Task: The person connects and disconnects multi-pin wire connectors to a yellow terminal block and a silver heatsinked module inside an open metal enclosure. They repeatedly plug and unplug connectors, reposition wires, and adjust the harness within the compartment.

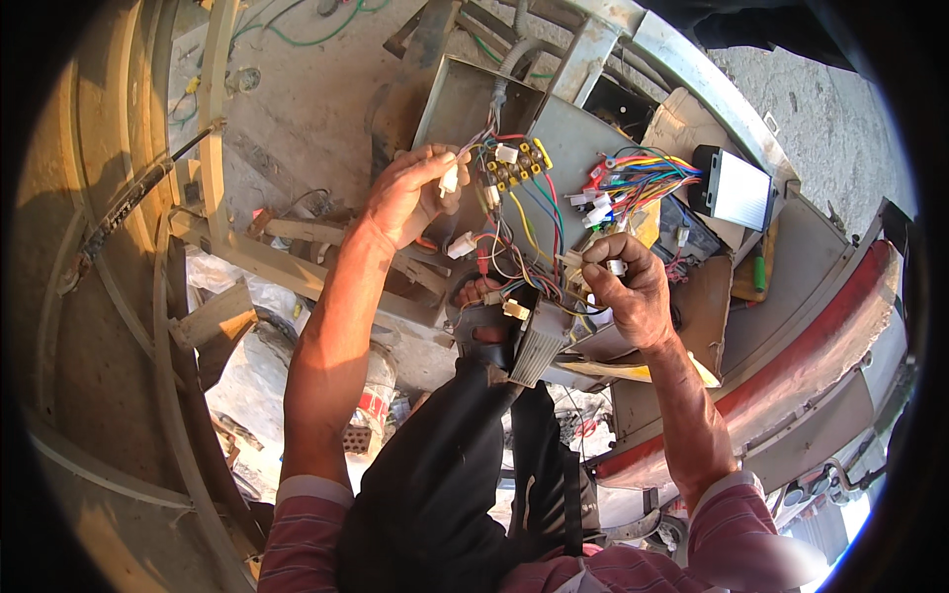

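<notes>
My left hand (407, 196) is raised at the open metal compartment, its thumb and fingers closed on a white plug connector (449, 181) with thin wires. To the right, my right hand (638, 294) pinches another white connector (616, 267), partly hidden by the fingers. Between the hands hangs a tangle of coloured wires with more loose plugs, among them a white connector (462, 245) and a cream connector (515, 309). These wires run to a grey finned metal box (541, 344) resting by my knee. A black and yellow terminal block (519, 165) lies beyond my left hand.
A silver box with black ends (741, 190) sits at right, a thick bundle of coloured wires leaving it. Cardboard (704, 311) lies below it. A red curved panel (781, 381) borders the right side; a metal frame (213, 128) stands at left.
</notes>
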The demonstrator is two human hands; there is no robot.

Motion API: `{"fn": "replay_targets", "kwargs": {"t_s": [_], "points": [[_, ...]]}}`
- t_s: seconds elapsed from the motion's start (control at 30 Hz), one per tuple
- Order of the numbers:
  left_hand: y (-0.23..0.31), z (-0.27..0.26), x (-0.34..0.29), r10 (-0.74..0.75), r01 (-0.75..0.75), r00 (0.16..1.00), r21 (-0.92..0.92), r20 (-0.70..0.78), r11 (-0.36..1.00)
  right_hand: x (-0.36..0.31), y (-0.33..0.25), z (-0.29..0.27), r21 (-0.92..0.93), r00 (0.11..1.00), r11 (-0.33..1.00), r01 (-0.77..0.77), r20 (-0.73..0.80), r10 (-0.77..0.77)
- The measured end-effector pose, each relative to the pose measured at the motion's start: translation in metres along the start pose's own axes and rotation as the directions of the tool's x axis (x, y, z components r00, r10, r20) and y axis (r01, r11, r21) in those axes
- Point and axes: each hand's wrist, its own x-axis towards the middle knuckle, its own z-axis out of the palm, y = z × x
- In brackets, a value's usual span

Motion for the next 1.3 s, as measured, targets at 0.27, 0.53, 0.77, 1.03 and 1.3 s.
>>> {"fn": "replay_targets", "kwargs": {"t_s": [0.27,0.53,0.77,1.03,1.3], "points": [[-0.001,-0.004,-0.001,0.044,-0.045,0.998,-0.026,-0.045,0.999,-0.011,0.009,-0.006,0.127,0.999,0.992,-0.010,-0.034,0.015],[-0.002,0.009,0.002,0.083,-0.080,0.995,-0.052,0.050,0.995,-0.005,0.009,0.002,0.072,0.998,0.996,0.050,-0.027,-0.048],[0.000,0.014,0.005,0.119,-0.118,0.993,-0.028,0.011,0.993,-0.002,-0.002,0.009,0.154,0.998,0.988,-0.023,0.062,0.014],[0.004,0.012,0.005,0.240,-0.235,0.960,-0.053,0.141,0.970,-0.003,0.005,0.003,0.062,0.994,0.998,-0.011,0.106,0.005],[0.002,0.018,0.020,0.366,-0.361,0.930,0.127,-0.018,0.924,-0.009,0.003,0.008,0.106,0.998,0.994,0.008,0.059,-0.014]]}}
